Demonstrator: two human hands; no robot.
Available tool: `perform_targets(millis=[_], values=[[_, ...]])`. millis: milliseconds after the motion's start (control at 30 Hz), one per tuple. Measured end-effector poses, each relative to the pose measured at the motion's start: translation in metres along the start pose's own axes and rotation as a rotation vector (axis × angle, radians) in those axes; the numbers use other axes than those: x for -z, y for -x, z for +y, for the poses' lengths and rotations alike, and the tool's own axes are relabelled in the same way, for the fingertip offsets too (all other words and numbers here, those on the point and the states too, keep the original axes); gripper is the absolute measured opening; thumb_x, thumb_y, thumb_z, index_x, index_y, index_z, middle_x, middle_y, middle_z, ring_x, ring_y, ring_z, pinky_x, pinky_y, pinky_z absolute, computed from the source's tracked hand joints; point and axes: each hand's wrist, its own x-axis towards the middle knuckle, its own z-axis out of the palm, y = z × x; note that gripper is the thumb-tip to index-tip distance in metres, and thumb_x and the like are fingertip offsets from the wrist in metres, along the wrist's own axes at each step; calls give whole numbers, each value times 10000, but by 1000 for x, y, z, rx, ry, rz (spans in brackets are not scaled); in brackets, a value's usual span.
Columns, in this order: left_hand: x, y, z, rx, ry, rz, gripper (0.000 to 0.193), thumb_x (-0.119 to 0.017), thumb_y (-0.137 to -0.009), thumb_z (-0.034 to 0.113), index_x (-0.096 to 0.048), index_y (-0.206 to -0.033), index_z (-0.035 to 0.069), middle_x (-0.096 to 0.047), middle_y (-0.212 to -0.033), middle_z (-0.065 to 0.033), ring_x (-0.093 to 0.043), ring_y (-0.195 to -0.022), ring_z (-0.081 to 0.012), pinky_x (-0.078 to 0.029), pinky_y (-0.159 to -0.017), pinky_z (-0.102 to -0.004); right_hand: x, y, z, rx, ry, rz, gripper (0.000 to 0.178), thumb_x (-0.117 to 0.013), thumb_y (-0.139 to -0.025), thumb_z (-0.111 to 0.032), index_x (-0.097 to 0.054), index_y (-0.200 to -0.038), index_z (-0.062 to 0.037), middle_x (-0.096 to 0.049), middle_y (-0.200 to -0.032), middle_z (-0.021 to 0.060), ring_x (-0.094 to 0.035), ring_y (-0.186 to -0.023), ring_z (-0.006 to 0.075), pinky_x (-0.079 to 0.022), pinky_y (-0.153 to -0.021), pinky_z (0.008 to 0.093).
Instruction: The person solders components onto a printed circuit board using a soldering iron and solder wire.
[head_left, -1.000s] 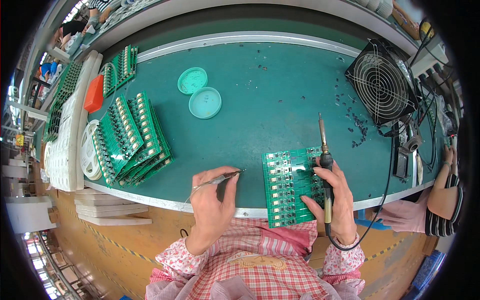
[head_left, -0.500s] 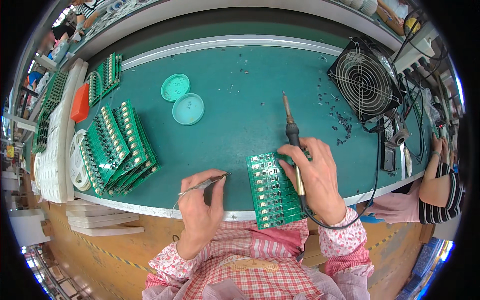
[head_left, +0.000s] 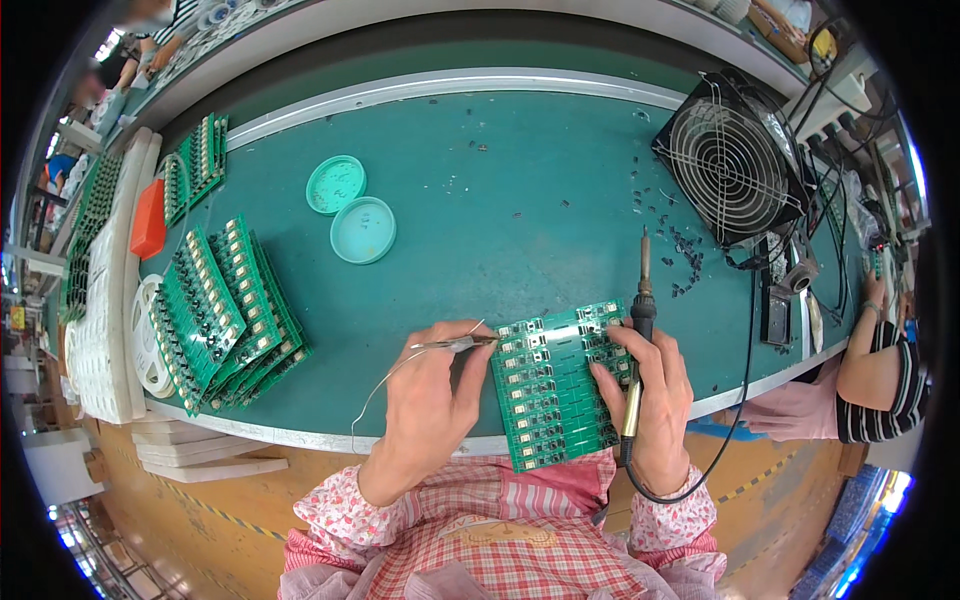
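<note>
Between the thumb and fingers of my left hand [head_left: 425,400] are metal tweezers [head_left: 455,344], their tip at the upper left corner of a green circuit board [head_left: 565,395]. A thin, pale wire [head_left: 375,392] also runs through this hand and curls down beside it. My right hand [head_left: 655,405] is closed around a soldering iron [head_left: 643,308], tip pointing away from me. Its fingers also rest on the board's right side. Rows of small white and black parts cover the board, which overhangs the bench's front edge. Its underside is hidden.
Stacked circuit boards [head_left: 235,310] lean at the left, near a white reel [head_left: 150,340] and a red box [head_left: 148,220]. Two round green dishes [head_left: 362,230] sit mid-left. A caged fan [head_left: 730,160] stands at the back right, with black bits [head_left: 685,255] scattered beside it.
My left hand has moved up and right, bringing the tweezers to the board. The soldering iron has swung right and nearer me. My right hand has shifted toward the board's right edge, uncovering more of it.
</note>
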Motion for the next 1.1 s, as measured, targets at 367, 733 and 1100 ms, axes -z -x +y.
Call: perform_targets(millis=[367, 733, 1100], values=[[-7, 3, -5, -33, -70, 40, 174, -710, -826, -37, -667, -991, 1, -696, -985, -105, -641, -821, -321, -508, -716, -392, -2, -17, 2, 58, -82, 31, 486, -805, -759, -39, -654, -1213, -124, -642, -1092, 134, -639, -925, 315, -520, -785, 395], [-9, 1, 2, -54, -161, 45, 109, -675, -861, -29, -670, -966, -3, -698, -977, -111, -667, -844, -300, -512, -754, -372, 9, -12, 0, 168, -161, 135, 450, -791, -739, 32, -672, -1165, -52, -692, -997, 125, -661, -854, 278, -525, -760, 372], [-9, 1, 4, -64, -172, 34, 136, -672, -856, -40, -660, -987, -6, -696, -972, -118, -662, -834, -301, -513, -735, -377, 3, -3, -8, 141, -708, 161, 205, -678, -956, -168, -649, -1086, -13, -705, -759, 81, -678, -651, 192, -529, -581, 313]])
